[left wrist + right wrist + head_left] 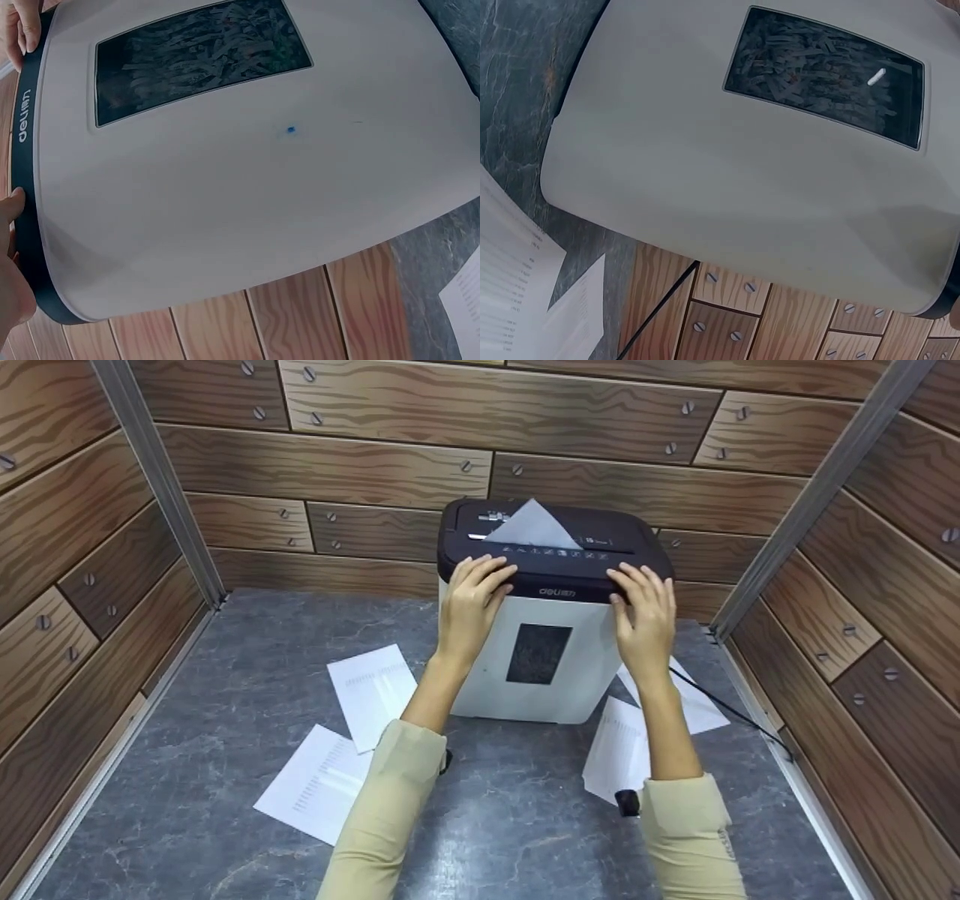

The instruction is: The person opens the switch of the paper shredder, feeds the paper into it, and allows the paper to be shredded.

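A white paper shredder [495, 682] with a dark top stands at the back of the floor. A sheet of paper [532, 526] pokes up from its slot as a pale triangle. My left hand [472, 604] grips the left part of the top's front edge, fingers over it and thumb on the front. Toward the right corner, my right hand [646, 619] holds the same edge in a like way. Paper strips show behind the window [202, 60] in the left wrist view. In the right wrist view the right hand is almost wholly out of frame.
Two printed sheets, one nearer the shredder [371, 694] and one nearer me [315, 787], lie at left. More sheets [619, 750] lie at right, partly under my forearm. A black cord [731, 711] runs to the right wall. Wood-patterned panels [375, 472] enclose the space.
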The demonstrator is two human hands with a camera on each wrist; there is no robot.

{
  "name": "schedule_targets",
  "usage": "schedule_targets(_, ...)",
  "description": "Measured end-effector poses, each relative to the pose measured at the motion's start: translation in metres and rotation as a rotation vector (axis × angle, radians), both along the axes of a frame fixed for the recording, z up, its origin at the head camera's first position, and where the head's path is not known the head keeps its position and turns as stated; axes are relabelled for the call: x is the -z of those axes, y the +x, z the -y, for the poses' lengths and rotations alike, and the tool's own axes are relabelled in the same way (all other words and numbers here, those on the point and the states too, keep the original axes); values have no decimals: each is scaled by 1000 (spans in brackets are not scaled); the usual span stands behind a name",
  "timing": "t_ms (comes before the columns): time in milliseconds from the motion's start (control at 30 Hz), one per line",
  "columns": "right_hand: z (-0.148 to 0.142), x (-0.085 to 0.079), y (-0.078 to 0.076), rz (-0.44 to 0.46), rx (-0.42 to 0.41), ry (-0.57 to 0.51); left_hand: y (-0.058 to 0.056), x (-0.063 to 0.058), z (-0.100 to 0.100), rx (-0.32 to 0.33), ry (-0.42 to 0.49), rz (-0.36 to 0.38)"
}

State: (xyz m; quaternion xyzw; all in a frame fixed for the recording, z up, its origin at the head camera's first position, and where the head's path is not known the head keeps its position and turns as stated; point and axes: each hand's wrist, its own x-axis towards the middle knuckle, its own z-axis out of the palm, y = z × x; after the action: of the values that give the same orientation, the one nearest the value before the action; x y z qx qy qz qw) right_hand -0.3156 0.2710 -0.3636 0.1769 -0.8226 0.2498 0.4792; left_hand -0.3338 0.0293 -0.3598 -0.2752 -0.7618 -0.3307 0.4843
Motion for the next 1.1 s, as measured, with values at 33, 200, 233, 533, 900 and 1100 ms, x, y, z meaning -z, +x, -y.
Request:
schedule_targets(33, 0, 0, 0, -3, -1, -3, 0, 0, 0, 0, 1, 5)
schedule_targets(200, 2, 0, 0, -1, -1, -17, 1, 0, -1, 0, 10, 10)
schedule_targets(233, 2, 0, 0, 3, -1, -24, 1, 0, -1, 1, 11, 12)
schedule_targets(533, 4, 0, 1, 15, 7, -44, 2, 0, -1, 7, 22, 19)
schedule_targets(900, 4, 0, 0, 24, 10, -59, 2, -1, -1, 11, 29, 23)
schedule_targets(1100, 4, 1, 1, 11, 13, -47, 4, -1, -1, 14, 36, 27)
